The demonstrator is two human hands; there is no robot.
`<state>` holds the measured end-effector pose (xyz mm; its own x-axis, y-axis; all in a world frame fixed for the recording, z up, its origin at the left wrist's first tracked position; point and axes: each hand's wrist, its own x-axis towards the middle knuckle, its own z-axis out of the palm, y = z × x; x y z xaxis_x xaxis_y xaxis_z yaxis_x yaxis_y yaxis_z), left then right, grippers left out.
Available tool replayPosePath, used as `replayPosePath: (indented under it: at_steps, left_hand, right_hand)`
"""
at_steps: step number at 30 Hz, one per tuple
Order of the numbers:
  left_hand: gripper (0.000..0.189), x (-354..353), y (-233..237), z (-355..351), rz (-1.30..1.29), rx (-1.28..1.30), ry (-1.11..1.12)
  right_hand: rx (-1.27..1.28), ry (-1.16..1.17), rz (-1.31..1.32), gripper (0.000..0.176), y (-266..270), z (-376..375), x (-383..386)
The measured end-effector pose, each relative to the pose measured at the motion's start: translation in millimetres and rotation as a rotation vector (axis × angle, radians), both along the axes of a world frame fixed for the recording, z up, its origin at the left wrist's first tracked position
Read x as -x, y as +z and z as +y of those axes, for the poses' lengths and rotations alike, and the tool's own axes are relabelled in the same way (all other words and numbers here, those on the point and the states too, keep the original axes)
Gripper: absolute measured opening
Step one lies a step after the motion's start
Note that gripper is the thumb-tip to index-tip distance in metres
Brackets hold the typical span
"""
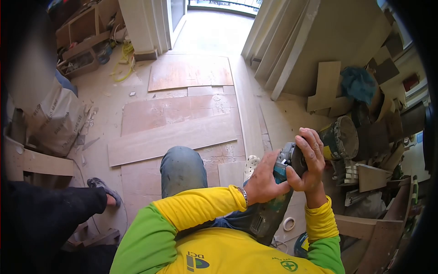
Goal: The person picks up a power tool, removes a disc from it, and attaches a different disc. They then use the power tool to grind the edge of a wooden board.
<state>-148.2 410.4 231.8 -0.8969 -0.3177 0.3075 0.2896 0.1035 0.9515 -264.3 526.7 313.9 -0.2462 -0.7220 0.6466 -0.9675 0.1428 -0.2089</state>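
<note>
An angle grinder, grey-bodied with a teal section near its metal head, lies tilted along my right thigh with the head pointing away from me. My left hand is wrapped round the neck of the grinder, just below the head. At the dark round disc is my right hand, its fingers up along the disc's outer face and its thumb bent toward the head. The two thumbs come close together. Part of the disc is hidden behind the right hand's fingers.
A long light plank lies across reddish boards on the dusty floor. To the right stand a dirty bucket, leaning panels and offcuts. A roll of tape is nearby. Another person's leg and a white sack are at left.
</note>
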Motion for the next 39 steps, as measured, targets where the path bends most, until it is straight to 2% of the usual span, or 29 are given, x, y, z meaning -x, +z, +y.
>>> replayPosePath:
  at_steps: [7,10,11,14,17,18,20,21,23,24,26,27,29,30,32,33,34,36,37,39]
  left_hand:
    - [0.080,2,-6,3,-0.012,-0.041,-0.009]
    - [0.080,3,-2,1,-0.029,-0.064,-0.017]
    - [0.082,1,1,0,-0.058,-0.143,-0.045]
    - [0.086,2,0,0,-0.103,-0.229,-0.074]
    - [0.086,-1,-3,-4,-0.140,-0.299,-0.090]
    - [0.085,-1,-2,-4,-0.161,-0.363,-0.106]
    - [0.080,-10,11,-13,-0.149,-0.429,-0.114]
    - [0.078,-10,11,-18,-0.118,-0.468,-0.136]
    - [0.072,-13,20,-27,-0.070,-0.570,-0.204]
    - [0.072,-15,28,-27,-0.072,-0.556,-0.205]
    - [0.073,-21,41,-25,0.008,-0.619,-0.246]
    - [0.073,-22,44,-21,0.006,-0.607,-0.251]
    - [0.079,-25,47,-7,0.101,-0.428,-0.242]
    - [0.079,-29,49,0,0.104,-0.423,-0.247]
    - [0.086,-38,50,15,0.328,0.008,-0.085]
    - [0.095,-42,50,18,0.214,0.046,-0.175]
    - [0.095,-44,51,18,0.215,0.052,-0.180]
    - [0.105,-52,52,16,0.126,-0.097,-0.366]
    - [0.110,-56,52,12,0.090,-0.037,-0.334]
    - [0.084,-78,77,1,0.270,0.011,-0.194]
  right_hand:
    - [-0.012,-0.103,-0.014,0.061,0,0,-7]
    - [-0.025,-0.056,-0.014,0.059,6,-3,-7]
    - [-0.020,-0.057,-0.005,0.059,8,-3,-5]
    - [-0.145,-0.040,0.101,0.065,13,0,-10]
    - [0.085,-0.108,-0.070,0.083,5,15,-26]
    - [0.087,-0.107,-0.066,0.083,-5,23,-37]
    - [0.392,-0.226,-0.593,0.082,-25,37,-64]
    - [0.398,-0.223,-0.586,0.082,-29,43,-80]
    - [0.514,-0.068,-1.180,0.082,-35,47,-110]
    - [0.527,-0.062,-1.181,0.082,-34,44,-122]
    - [0.442,0.058,-1.413,0.078,-28,39,-146]
    - [0.455,0.062,-1.411,0.078,-30,41,-149]
    - [0.216,0.101,-1.697,0.073,-35,46,-153]
    - [0.222,0.103,-1.692,0.073,-36,49,-154]
    - [0.184,-0.141,-1.394,0.066,-41,54,-159]
    - [0.227,-0.178,-1.286,0.062,-48,58,-162]
    - [0.235,-0.178,-1.285,0.062,-45,65,-166]
    - [0.400,0.068,-1.669,0.059,-33,85,-172]
    - [0.427,0.015,-1.656,0.057,-26,96,-174]
    - [0.496,-0.071,-1.624,0.051,-14,119,-170]
